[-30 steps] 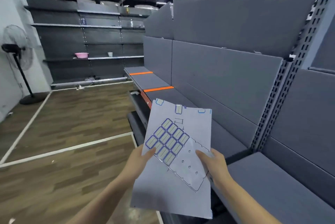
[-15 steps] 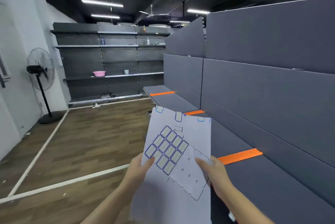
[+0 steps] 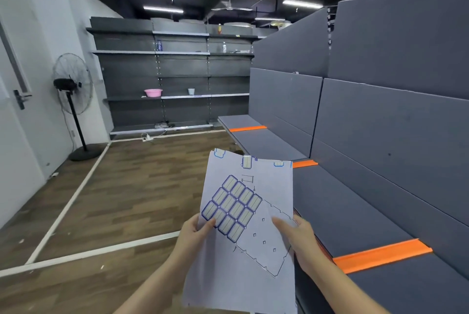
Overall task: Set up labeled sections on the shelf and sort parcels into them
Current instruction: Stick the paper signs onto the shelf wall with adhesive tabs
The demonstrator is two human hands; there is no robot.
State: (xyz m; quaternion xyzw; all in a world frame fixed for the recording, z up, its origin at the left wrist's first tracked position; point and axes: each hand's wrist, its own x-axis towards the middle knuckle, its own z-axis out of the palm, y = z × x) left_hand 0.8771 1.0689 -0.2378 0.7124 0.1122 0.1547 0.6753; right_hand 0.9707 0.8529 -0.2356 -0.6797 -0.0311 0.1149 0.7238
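Observation:
I hold a white sheet of paper (image 3: 264, 179) upright in front of me, low in the middle of the view. On it lies a smaller label sheet (image 3: 232, 207) with several blue-bordered blank stickers, partly peeled bare at its lower right. My left hand (image 3: 196, 233) pinches the left edge, thumb on the stickers. My right hand (image 3: 295, 237) grips the right edge, thumb on the bare backing. To the right runs the grey shelf (image 3: 337, 214), split by orange divider strips (image 3: 380, 255), (image 3: 303, 163), (image 3: 247, 128). No parcels are in view.
Dark shelving (image 3: 177, 75) lines the far wall, holding a pink basin (image 3: 153, 92), a small cup (image 3: 191, 91) and bottles. A standing fan (image 3: 72, 103) is at the left beside a white door (image 3: 15, 100). White tape lines (image 3: 68, 204) cross the wooden floor.
The view swung left along the shelf, bringing a third orange divider into sight at the near right. Both hands kept their hold on the sheets.

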